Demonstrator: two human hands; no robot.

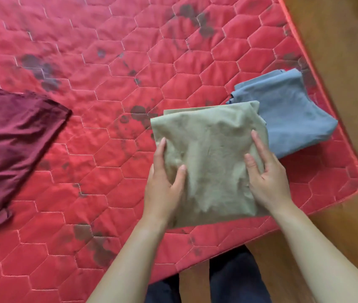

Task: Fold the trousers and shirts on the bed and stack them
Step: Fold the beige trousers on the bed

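A folded khaki garment (pixel 210 154) sits at the near right corner of the red quilted mattress (pixel 112 88). My left hand (pixel 165 180) grips its left edge, thumb on top and fingers tucked beneath. My right hand (pixel 267 173) grips its right edge the same way. The khaki garment's far right corner overlaps a folded blue garment (pixel 291 114) that lies near the mattress's right edge. A maroon garment (pixel 9 149) lies spread out and unfolded at the left, partly cut off by the frame.
The mattress bears dark stains. Its right edge and near corner (pixel 357 171) border a wooden floor (pixel 337 51). My legs in dark trousers (pixel 234 281) stand at the near edge.
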